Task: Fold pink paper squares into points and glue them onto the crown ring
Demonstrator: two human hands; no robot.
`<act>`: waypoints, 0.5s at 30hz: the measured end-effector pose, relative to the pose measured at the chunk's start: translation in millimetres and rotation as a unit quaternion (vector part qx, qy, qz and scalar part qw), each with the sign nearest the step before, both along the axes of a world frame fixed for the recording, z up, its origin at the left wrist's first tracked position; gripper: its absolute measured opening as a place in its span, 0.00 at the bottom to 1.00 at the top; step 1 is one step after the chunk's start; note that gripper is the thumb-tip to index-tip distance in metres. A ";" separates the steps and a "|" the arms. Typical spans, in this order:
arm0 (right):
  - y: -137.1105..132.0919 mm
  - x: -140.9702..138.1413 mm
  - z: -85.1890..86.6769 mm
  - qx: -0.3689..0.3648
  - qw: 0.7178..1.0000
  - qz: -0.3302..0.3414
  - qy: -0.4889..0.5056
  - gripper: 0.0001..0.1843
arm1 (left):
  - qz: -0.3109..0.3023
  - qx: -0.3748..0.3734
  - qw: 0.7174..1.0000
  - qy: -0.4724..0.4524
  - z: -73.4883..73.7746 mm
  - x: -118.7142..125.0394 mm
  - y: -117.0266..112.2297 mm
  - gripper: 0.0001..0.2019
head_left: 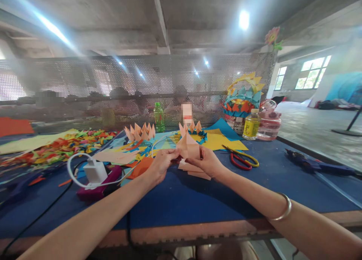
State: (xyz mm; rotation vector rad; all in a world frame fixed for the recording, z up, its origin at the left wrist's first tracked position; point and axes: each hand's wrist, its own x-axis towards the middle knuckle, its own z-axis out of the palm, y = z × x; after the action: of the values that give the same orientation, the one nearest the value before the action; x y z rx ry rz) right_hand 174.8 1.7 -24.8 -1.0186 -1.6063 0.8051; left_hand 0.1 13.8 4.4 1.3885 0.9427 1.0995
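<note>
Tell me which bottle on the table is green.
The green bottle behind the peach paper crown; the yellow bottle stands far right.

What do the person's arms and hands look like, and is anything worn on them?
Both forearms are bare, with no sleeves showing. The left hand and right hand are ungloved. A plain silver bangle sits on the right wrist.

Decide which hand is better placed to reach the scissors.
Probably right: the right hand is nearer the scissors, on their side; the left hand would cross the folded paper both hold.
</note>
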 end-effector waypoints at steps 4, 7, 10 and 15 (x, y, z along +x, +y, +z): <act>-1.8 -1.1 1.4 -0.005 1.000 0.011 0.006 0.26 | -0.001 0.009 1.000 -0.001 -2.4 0.5 1.1 0.20; -4.1 -1.4 2.6 -0.010 1.000 0.005 0.007 0.26 | -0.001 0.009 1.000 0.011 -3.7 0.2 1.1 0.21; -5.3 -0.8 2.2 -0.010 1.000 0.003 0.008 0.26 | -0.007 0.009 1.000 0.028 -4.1 0.7 0.2 0.19; -5.3 -0.4 0.9 -0.008 1.000 0.007 0.005 0.26 | -0.013 0.018 0.998 0.054 -4.6 3.0 -1.0 0.17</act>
State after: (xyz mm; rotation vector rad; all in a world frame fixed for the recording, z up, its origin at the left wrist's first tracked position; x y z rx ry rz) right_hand 174.3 -3.6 -23.8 -1.0149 -1.6020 0.8330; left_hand 3.1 12.8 -0.3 1.4985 0.9844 1.0346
